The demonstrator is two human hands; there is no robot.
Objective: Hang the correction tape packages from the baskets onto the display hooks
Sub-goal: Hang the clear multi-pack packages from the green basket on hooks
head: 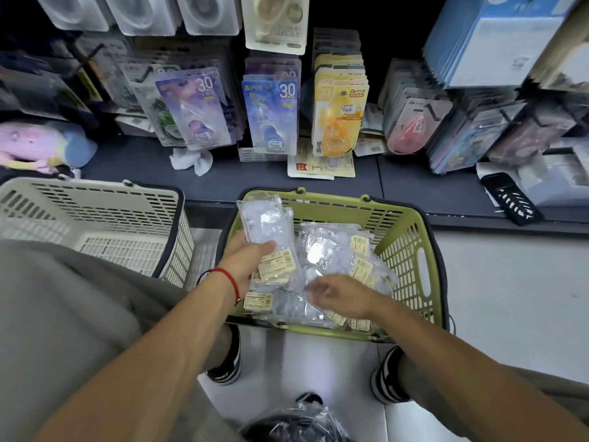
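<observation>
Shop aisle, display hooks [204, 100] w/ hanging stock at 12 o'clock. Green basket [411, 250] on floor holds clear correction tape packages [331, 250]. Left hand [245, 260] grips a small stack, long axis toward 12. Right hand [341, 298], blurred, fingers loosely spread, hovers over pile; nearest package at its 9 o'clock.

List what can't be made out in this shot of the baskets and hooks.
- Right hand: motion-blurred in the head view; its grip unclear.
- Display hooks: hidden behind the hanging packages.
- Labels on the clear packages in the green basket: too small to read.
- White basket: cut by the left edge and a sleeve.
</observation>
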